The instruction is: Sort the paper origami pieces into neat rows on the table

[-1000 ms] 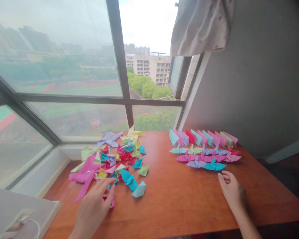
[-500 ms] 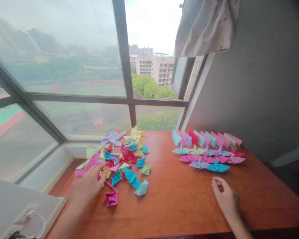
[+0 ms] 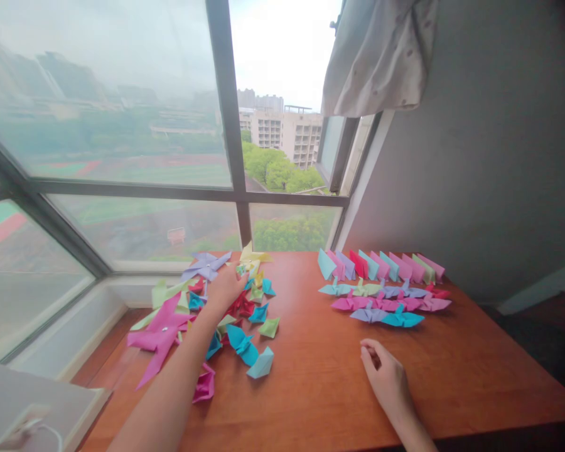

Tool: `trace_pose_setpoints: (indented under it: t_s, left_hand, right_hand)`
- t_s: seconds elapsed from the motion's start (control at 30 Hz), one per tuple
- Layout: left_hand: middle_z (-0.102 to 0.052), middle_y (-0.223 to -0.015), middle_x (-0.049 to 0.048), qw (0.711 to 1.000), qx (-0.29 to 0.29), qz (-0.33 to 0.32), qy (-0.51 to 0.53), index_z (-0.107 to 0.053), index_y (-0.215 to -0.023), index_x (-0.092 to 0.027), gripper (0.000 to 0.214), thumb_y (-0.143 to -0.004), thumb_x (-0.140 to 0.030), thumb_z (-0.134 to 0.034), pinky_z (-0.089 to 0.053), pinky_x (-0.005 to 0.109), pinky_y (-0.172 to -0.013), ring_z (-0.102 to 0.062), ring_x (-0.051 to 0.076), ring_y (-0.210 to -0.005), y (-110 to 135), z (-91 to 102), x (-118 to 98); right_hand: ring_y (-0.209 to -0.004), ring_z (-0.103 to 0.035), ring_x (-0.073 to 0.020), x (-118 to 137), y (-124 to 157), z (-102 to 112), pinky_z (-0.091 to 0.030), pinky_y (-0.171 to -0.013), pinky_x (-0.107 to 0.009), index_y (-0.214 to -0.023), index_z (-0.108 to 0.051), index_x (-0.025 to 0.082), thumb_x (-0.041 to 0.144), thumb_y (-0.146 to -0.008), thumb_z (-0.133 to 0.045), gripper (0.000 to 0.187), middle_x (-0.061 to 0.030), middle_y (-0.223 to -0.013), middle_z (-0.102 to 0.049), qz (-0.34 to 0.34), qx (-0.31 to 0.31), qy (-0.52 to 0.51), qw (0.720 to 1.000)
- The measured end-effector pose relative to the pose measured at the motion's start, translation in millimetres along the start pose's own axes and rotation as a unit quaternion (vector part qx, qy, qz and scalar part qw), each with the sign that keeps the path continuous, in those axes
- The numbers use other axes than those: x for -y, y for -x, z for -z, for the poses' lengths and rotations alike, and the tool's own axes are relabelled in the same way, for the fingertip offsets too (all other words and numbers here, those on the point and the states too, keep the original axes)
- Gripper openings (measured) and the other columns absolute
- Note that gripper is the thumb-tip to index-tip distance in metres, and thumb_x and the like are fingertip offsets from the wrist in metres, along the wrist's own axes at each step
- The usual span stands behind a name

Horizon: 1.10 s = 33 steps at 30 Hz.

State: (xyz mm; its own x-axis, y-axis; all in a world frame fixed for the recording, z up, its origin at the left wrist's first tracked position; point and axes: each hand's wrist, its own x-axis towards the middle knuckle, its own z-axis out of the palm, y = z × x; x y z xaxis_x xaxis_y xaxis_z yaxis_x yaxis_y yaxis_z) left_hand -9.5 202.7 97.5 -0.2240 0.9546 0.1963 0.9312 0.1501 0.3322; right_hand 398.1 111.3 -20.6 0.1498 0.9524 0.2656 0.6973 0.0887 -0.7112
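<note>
Here the left hand (image 3: pixel 226 290) stretches deep into the loose origami heap (image 3: pixel 245 339) by the window (image 3: pixel 122 125), and I cannot tell whether its fingers grasp anything. The right hand (image 3: pixel 387 375) rests loosely curled, empty, on the table (image 3: pixel 320 389) before the tidy rows (image 3: pixel 381 295).

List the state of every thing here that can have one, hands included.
Left hand: stretched out, fingers down on the loose paper pile; grip unclear.
Right hand: resting on the table, fingers loosely curled, nothing seen in it.
Loose paper pile: scattered, jumbled.
Paper rows: lined up side by side.
Curtain: bunched up high.
Side window: looks ajar.
</note>
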Motion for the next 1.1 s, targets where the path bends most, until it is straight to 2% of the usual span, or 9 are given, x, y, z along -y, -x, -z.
trace_pose_setpoints:
  t_s: [0.13,0.27,0.4,0.53,0.67,0.77,0.9,1.0,1.1]
  left_hand:
    - [-0.074,-0.082,0.0098,1.0,0.001,-0.005,0.028,-0.068,-0.09,-0.015,0.022,-0.084,-0.028,-0.051,-0.042,0.027,-0.063,-0.067,0.021,-0.071,-28,-11.6,-11]
    - [-0.074,-0.083,0.0083,0.997,-0.008,-0.033,0.066,-0.066,-0.084,-0.017,0.021,-0.086,-0.028,-0.049,-0.044,0.027,-0.067,-0.067,0.021,-0.076,-20,-5.5,-22]
    - [-0.071,-0.081,0.0037,0.989,-0.005,-0.087,0.116,-0.065,-0.09,-0.019,0.022,-0.091,-0.032,-0.047,-0.045,0.026,-0.067,-0.064,0.017,-0.072,26,-2.7,-59]
    - [-0.069,-0.081,0.0003,0.973,0.025,-0.166,0.158,-0.064,-0.091,-0.021,0.015,-0.091,-0.027,-0.05,-0.046,0.024,-0.068,-0.063,0.013,-0.07,92,-17.2,-113]
    - [-0.066,-0.08,0.0022,0.94,0.039,-0.246,0.232,-0.061,-0.09,-0.021,0.014,-0.093,-0.022,-0.048,-0.046,0.025,-0.064,-0.062,0.015,-0.071,141,-37.3,-152]
    - [-0.065,-0.08,0.0025,0.928,0.068,-0.266,0.253,-0.06,-0.088,-0.021,0.013,-0.092,-0.018,-0.048,-0.047,0.025,-0.065,-0.062,0.016,-0.074,160,-47.9,-167]
    - [-0.068,-0.093,0.0043,0.908,0.093,-0.292,0.286,-0.06,-0.105,-0.023,0.019,-0.09,-0.017,-0.05,-0.051,0.028,-0.073,-0.064,0.018,-0.083,173,-52.3,-175]
    - [-0.068,-0.101,0.0067,0.9,0.096,-0.307,0.293,-0.058,-0.114,-0.023,0.028,-0.089,-0.014,-0.049,-0.053,0.028,-0.076,-0.065,0.018,-0.089,179,-47.8,-169]
    - [-0.068,-0.099,0.0065,0.904,0.101,-0.307,0.278,-0.06,-0.107,-0.023,0.025,-0.089,-0.012,-0.046,-0.054,0.028,-0.077,-0.066,0.018,-0.089,182,-41.0,-147]
  right_hand:
    - [-0.077,-0.072,-0.0228,-3,3,2,-0.058,-0.071,-0.033,-0.091,-0.07,0.02,0.047,-0.088,-0.049,0.034,-0.0078,-0.087,-0.075,0.006,-0.004,-0.005,1.0]
    - [-0.075,-0.072,-0.0219,4,4,5,-0.058,-0.069,-0.031,-0.091,-0.071,0.02,0.046,-0.09,-0.05,0.034,-0.0082,-0.086,-0.075,0.014,-0.014,-0.021,1.0]
    - [-0.073,-0.07,-0.0184,42,6,0,-0.056,-0.068,-0.027,-0.099,-0.07,0.019,0.04,-0.093,-0.05,0.03,-0.0074,-0.087,-0.073,0.069,-0.008,-0.028,0.997]
    - [-0.065,-0.063,-0.015,91,12,-11,-0.052,-0.065,-0.026,-0.118,-0.063,0.019,0.036,-0.096,-0.049,0.031,-0.0027,-0.078,-0.067,0.168,0.009,-0.005,0.986]
    - [-0.061,-0.059,-0.0138,107,20,-15,-0.044,-0.057,-0.024,-0.092,-0.064,0.02,0.034,-0.098,-0.045,0.024,-0.0007,-0.07,-0.061,0.204,-0.019,0.026,0.978]
    - [-0.055,-0.055,-0.0128,95,28,-11,-0.039,-0.054,-0.023,-0.076,-0.058,0.022,0.034,-0.1,-0.041,0.031,0.0007,-0.064,-0.057,0.19,-0.033,0.033,0.981]
    - [-0.06,-0.058,-0.014,56,30,7,-0.04,-0.059,-0.024,-0.081,-0.06,0.022,0.039,-0.098,-0.042,0.03,-0.0001,-0.068,-0.062,0.148,-0.026,0.069,0.986]
    - [-0.066,-0.063,-0.0165,9,13,40,-0.04,-0.061,-0.026,-0.086,-0.062,0.022,0.041,-0.095,-0.048,0.025,-0.0019,-0.075,-0.067,0.053,-0.063,0.145,0.986]
    - [-0.062,-0.061,-0.0184,-49,-16,85,-0.032,-0.055,-0.028,-0.079,-0.06,0.023,0.041,-0.091,-0.053,0.023,-0.0037,-0.077,-0.07,-0.066,-0.097,0.264,0.957]
